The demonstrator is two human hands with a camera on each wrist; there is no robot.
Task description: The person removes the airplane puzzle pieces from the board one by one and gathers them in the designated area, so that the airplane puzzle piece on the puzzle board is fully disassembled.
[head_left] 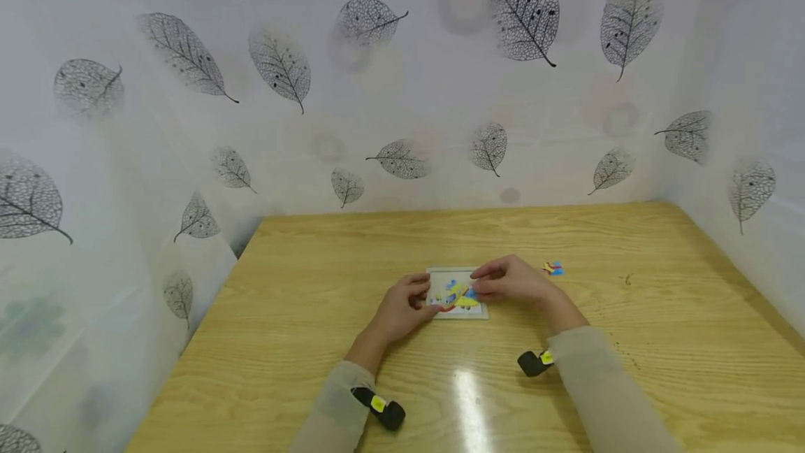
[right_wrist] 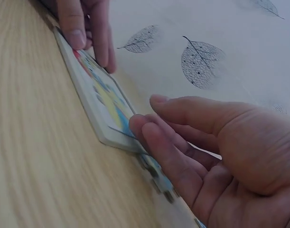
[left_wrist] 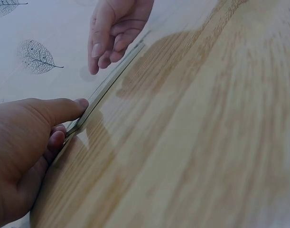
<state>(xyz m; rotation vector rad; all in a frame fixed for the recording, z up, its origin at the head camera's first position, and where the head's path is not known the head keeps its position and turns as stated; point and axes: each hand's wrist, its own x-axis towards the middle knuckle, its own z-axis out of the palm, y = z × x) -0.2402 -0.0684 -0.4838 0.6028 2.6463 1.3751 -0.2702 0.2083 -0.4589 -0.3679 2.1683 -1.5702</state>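
Note:
A small flat jigsaw puzzle tray [head_left: 462,317] with a pale rim lies on the wooden table. Inside it is a yellow, blue and red picture [head_left: 464,297], with a bare white part toward the back. My left hand [head_left: 404,307] grips the tray's left edge; the left wrist view shows the thumb on top of the rim and fingers at its corner. Over the tray's right side is my right hand [head_left: 512,279]. In the right wrist view its fingertips [right_wrist: 137,124] are close by the rim, thumb and fingers apart, nothing showing between them.
Loose blue, red and yellow puzzle pieces [head_left: 553,268] lie on the table [head_left: 314,257] to the right of the tray, behind my right wrist. A white curtain with leaf prints [head_left: 402,159] stands along the table's back and sides.

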